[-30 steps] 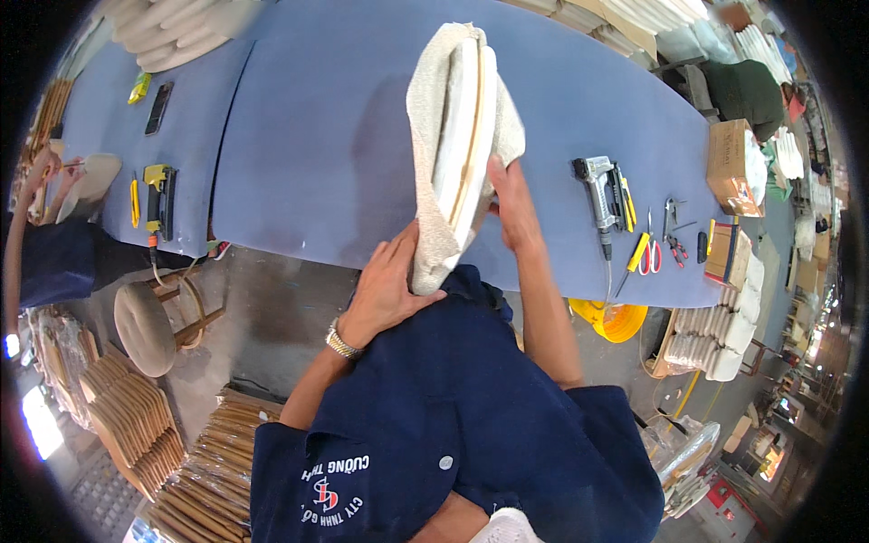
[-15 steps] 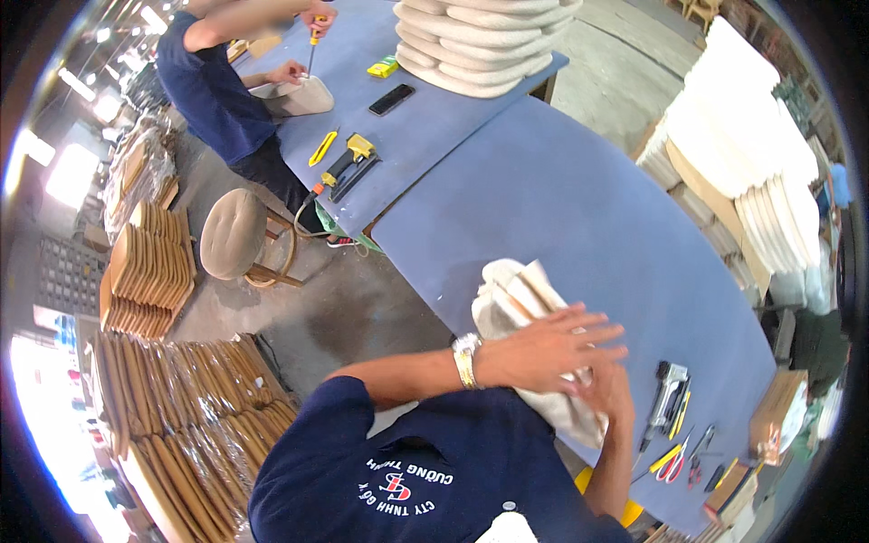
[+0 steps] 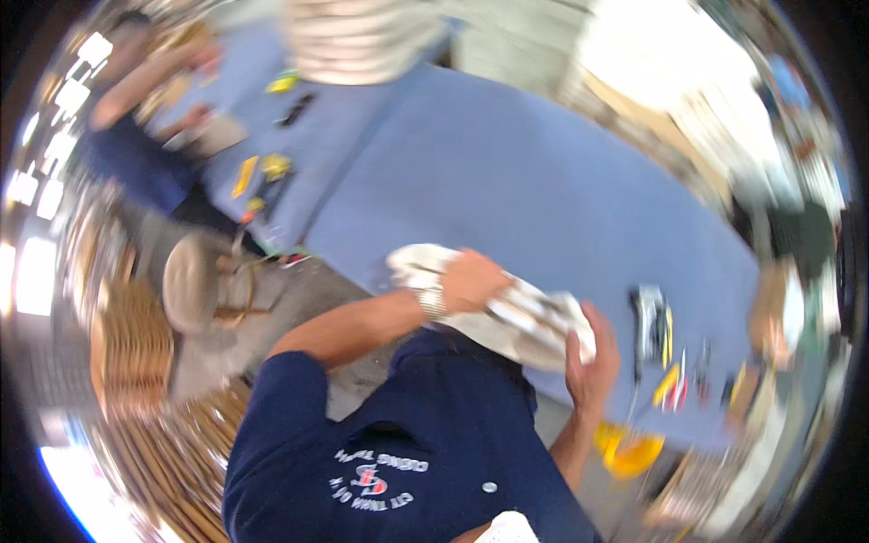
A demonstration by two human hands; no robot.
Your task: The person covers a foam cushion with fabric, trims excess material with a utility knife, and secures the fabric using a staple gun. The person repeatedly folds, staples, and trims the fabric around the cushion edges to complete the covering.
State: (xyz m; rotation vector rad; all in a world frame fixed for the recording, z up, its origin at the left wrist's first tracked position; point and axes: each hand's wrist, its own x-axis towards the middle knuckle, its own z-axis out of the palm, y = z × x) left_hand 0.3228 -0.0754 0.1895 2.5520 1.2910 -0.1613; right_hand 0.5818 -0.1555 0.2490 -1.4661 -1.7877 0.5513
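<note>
A cream fabric-covered pad (image 3: 522, 337), its folds smeared by motion, lies slantwise at the near edge of the blue table, close to my body. My left hand (image 3: 472, 282), with a metal watch at the wrist, lies across its upper left part, fingers curled over the far side. At the other end, my right hand (image 3: 593, 357) grips the pad's right tip, thumb on the near side. The fingers' undersides are hidden.
A staple gun (image 3: 648, 321), red-handled scissors (image 3: 677, 391) and yellow-handled tools lie on the table (image 3: 543, 172) at right. Far left, a co-worker (image 3: 154, 163) handles a light piece near a second staple gun (image 3: 270, 185). A pale cushion stack (image 3: 353, 41) stands behind; a stool (image 3: 190, 282) stands left.
The view has swung and blurred. My hands, close together over the pad before, are now apart at its two ends. The pad lies flatter, and my left fingers have gone from spread to curled.
</note>
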